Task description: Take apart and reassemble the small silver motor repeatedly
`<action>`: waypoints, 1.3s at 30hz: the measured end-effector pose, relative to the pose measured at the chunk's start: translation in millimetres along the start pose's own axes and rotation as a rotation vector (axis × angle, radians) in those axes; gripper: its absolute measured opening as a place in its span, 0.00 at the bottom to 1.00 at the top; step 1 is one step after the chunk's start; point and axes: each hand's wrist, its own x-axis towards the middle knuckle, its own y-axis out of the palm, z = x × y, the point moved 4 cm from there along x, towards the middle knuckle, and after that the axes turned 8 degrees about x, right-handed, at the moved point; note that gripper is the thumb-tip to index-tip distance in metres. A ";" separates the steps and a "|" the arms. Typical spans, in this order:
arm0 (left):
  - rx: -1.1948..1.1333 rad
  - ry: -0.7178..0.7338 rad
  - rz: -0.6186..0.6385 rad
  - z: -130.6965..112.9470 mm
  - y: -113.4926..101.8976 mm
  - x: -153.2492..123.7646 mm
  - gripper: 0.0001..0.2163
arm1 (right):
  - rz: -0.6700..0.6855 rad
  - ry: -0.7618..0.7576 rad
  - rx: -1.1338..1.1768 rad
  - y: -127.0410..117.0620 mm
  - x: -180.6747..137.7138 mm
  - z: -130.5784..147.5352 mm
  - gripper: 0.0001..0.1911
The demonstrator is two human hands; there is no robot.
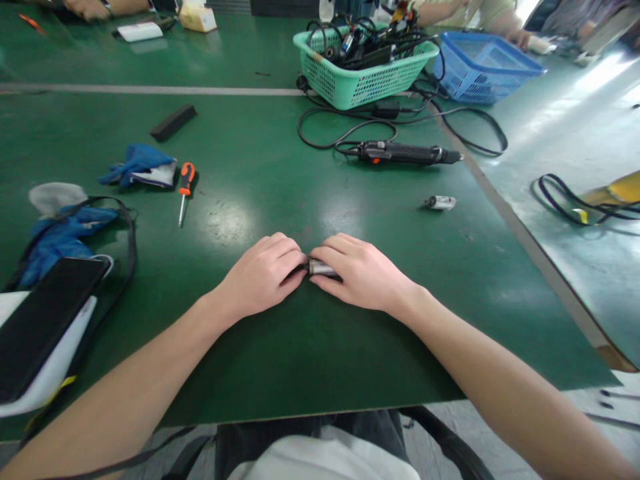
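Near the front middle of the table, a small silver metal cylinder (pixel 323 268) with a dark end lies between my hands. My right hand (pixel 367 270) is closed around its silver body, thumb on the near side and fingers on the far side. My left hand (pixel 265 273) pinches the dark end, and its fingers cover most of that part. A similar silver cylinder (pixel 441 202) with a dark tip rests on the table to the right. Left of my hands lies a screwdriver (pixel 186 183) with an orange and black handle.
A black electric screwdriver (pixel 405 153) with a looped cable lies farther back. Behind it stand a green basket (pixel 360 83) full of cabled tools and a blue basket (pixel 480 70). Blue gloves (pixel 143 163), a black block (pixel 173 123) and a phone (pixel 45 320) are left. Other people sit opposite.
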 end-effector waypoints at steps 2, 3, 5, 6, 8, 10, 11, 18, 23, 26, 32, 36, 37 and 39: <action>0.001 -0.009 0.007 -0.1 -0.2 0.0 0.09 | -0.004 0.008 0.004 -0.3 0.3 0.2 0.13; 0.001 -0.011 0.009 -0.2 -0.3 0.1 0.09 | -0.005 0.012 0.005 -0.3 0.4 0.2 0.12; 0.000 -0.014 0.011 -0.4 -0.6 0.2 0.09 | -0.007 0.016 0.006 -0.1 0.6 0.1 0.12; 0.000 -0.014 0.009 -0.4 -0.9 0.3 0.09 | -0.006 0.018 0.003 0.0 0.6 0.1 0.12; -0.001 -0.015 0.005 -0.5 -1.3 0.5 0.09 | -0.007 0.021 -0.001 0.2 0.7 0.0 0.12; -0.002 -0.015 0.004 -0.5 -1.5 0.6 0.09 | -0.007 0.023 0.000 0.3 0.7 0.1 0.11; -0.003 -0.015 0.005 -0.6 -1.6 0.5 0.09 | -0.007 0.025 0.002 0.3 0.6 0.1 0.11; -0.004 -0.024 0.008 -0.1 -2.6 0.1 0.09 | -0.024 0.028 0.018 -0.1 -0.2 -0.7 0.12; 0.006 -0.022 0.011 0.8 -2.2 -0.2 0.09 | -0.020 0.033 0.008 -1.4 0.2 0.3 0.11; 0.011 -0.019 0.005 0.8 -1.8 -0.7 0.09 | -0.019 0.045 0.000 -2.6 0.2 -0.1 0.11; 0.033 -0.048 -0.005 1.1 -2.5 -0.6 0.09 | -0.032 0.054 0.008 -2.3 -1.7 -4.6 0.12; 0.042 -0.059 -0.008 1.4 -2.9 -0.3 0.10 | -0.030 0.052 0.010 -1.0 -1.8 -5.4 0.13; 0.039 -0.060 -0.009 1.5 -2.8 -0.4 0.10 | -0.032 0.050 0.012 -0.9 -1.7 -5.3 0.13; 0.034 -0.062 -0.011 1.7 -2.4 -0.5 0.10 | -0.037 0.048 0.019 -1.0 -1.5 -5.0 0.12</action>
